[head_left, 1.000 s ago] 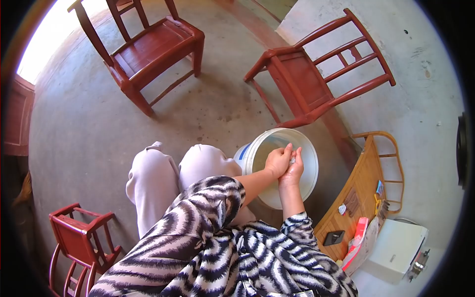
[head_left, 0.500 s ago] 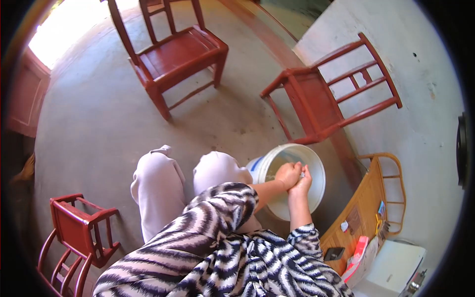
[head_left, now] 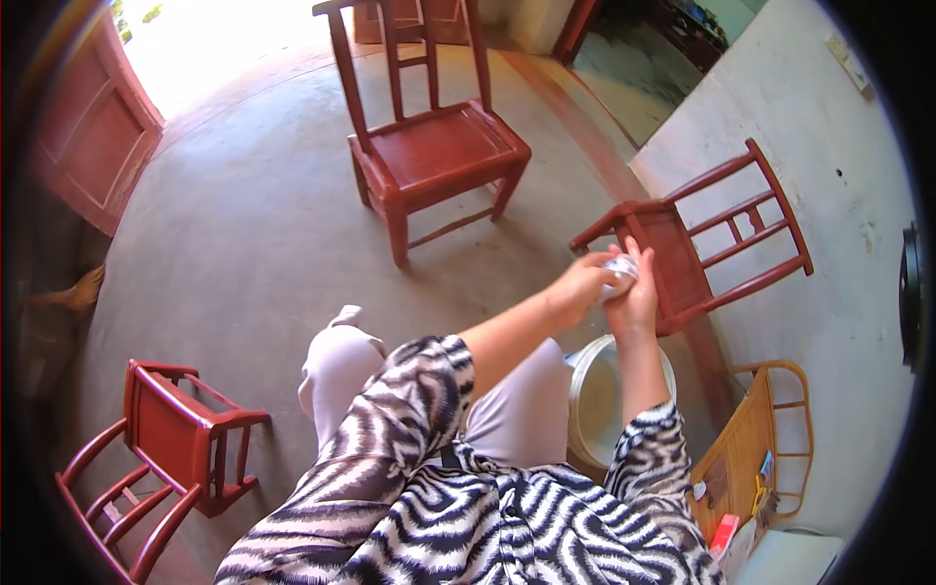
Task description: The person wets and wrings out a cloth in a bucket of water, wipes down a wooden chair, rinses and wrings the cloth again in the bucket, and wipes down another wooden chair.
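A small crumpled white wad (head_left: 620, 277), cloth or paper, is pressed between my two hands above the bucket. My left hand (head_left: 577, 290) reaches across with its fingers closed on the wad. My right hand (head_left: 636, 300) is held up with its palm against the wad and its fingers stretched out. Below my right forearm, a whitish plastic bucket (head_left: 597, 400) stands on the floor close to my knee, partly hidden by my leg and sleeve. The wad's far side is covered by my fingers.
Red wooden chairs stand around me: one ahead (head_left: 444, 151), one by the wall (head_left: 668, 258), one at left (head_left: 175, 439). On the right is a bamboo-like bench (head_left: 746, 448) with small items, including a red one (head_left: 723, 534). A person's foot (head_left: 86, 291) shows at far left.
Both hands have risen from over the bucket's opening, moving up and forward. The white wad now shows clearly between them. The view has tilted up, showing more of the doorway.
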The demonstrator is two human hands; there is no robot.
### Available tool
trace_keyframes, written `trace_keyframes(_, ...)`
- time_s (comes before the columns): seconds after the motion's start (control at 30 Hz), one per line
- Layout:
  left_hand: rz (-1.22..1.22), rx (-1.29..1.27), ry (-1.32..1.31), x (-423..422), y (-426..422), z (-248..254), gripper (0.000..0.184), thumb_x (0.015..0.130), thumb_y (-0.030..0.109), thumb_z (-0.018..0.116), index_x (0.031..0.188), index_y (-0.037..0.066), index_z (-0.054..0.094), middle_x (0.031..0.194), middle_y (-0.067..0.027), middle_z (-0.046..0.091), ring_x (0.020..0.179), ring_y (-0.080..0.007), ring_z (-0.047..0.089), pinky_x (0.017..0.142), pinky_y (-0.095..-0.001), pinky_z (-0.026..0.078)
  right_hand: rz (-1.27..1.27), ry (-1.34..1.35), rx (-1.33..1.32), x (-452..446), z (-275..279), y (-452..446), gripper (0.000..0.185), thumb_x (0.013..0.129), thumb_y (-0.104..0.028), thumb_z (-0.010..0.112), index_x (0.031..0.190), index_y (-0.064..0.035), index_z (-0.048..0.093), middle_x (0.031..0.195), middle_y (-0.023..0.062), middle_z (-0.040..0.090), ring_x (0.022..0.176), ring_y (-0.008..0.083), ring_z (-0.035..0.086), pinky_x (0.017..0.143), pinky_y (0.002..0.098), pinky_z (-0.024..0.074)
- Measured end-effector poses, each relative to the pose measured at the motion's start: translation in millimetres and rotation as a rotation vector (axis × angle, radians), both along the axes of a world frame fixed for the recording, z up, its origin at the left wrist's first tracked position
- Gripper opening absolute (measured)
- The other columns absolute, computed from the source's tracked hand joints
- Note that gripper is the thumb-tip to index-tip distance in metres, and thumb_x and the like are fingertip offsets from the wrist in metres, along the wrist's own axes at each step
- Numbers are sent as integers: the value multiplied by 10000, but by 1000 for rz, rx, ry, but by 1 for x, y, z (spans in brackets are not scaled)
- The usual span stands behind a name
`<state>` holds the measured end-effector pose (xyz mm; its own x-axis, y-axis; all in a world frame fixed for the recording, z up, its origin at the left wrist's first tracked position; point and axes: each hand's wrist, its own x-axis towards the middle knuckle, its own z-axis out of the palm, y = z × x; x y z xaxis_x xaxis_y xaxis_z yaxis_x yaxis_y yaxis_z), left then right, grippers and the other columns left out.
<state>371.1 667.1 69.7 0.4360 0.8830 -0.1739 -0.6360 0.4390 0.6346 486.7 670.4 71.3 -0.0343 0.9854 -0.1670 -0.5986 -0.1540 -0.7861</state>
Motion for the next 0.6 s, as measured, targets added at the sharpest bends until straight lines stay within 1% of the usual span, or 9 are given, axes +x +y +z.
trace_keyframes(0.1,188,27,170,-66,7,-4,455,720,-3,587,1161,-5,472,1042,-122,541,943,-212,545,762,-321,452,193,-151,44,-61,2,20,528,904,-345,472,1328,-71,316,1229,96,429,1097,176,448,893,355,394)
trace_keyframes(0.13,264,11,299,-86,9,-11,481,725,25,633,1170,11,449,1010,-115,538,946,-217,542,766,-325,451,297,-256,8,-80,12,15,489,894,-248,510,1306,-45,344,1191,95,477,1037,171,507,824,346,461)
trace_keyframes(0.17,333,-11,399,-107,5,-9,527,723,49,664,1190,39,419,991,-110,534,938,-215,544,772,-325,452,313,-253,9,-96,8,15,489,894,-248,510,1306,-45,344,1191,95,477,1037,171,507,824,346,461)
trace_keyframes(0.23,405,107,614,-147,-2,-21,566,700,109,711,1188,77,427,986,-103,530,893,-179,547,714,-299,475,581,-425,13,-126,-2,23,417,877,-173,531,1249,-22,420,1090,82,558,916,156,578,729,319,518)
trace_keyframes(0.3,397,162,739,-187,-13,-28,546,678,166,742,1138,48,473,956,-110,558,838,-170,565,674,-286,486,639,-475,23,-158,-8,21,357,855,-123,553,1185,-6,484,977,71,609,812,143,613,685,291,538)
trace_keyframes(0.33,407,167,735,-202,-18,-29,546,678,166,742,1138,48,473,956,-110,558,838,-170,565,674,-286,486,618,-511,74,-173,-11,17,304,846,-115,564,1129,-10,530,943,69,616,767,130,610,637,277,527)
trace_keyframes(0.5,428,149,1152,-238,-27,-47,460,672,278,752,989,-9,583,860,-119,607,715,-180,590,645,-290,496,604,-802,168,-204,-19,23,224,832,-107,571,1039,-23,578,874,56,623,716,106,592,560,234,482)
trace_keyframes(0.53,371,105,1193,-242,-25,-50,454,700,353,719,968,3,606,938,-154,573,812,-214,581,698,-316,490,530,-768,155,-207,-23,27,220,829,-102,566,1034,-22,578,872,56,622,716,110,593,560,241,486)
trace_keyframes(0.6,419,112,1234,-245,-35,-31,452,711,377,704,957,9,613,982,-169,541,874,-229,559,730,-325,478,438,-656,93,-210,-19,29,196,830,-75,541,1013,-18,581,873,57,616,726,122,595,592,256,495)
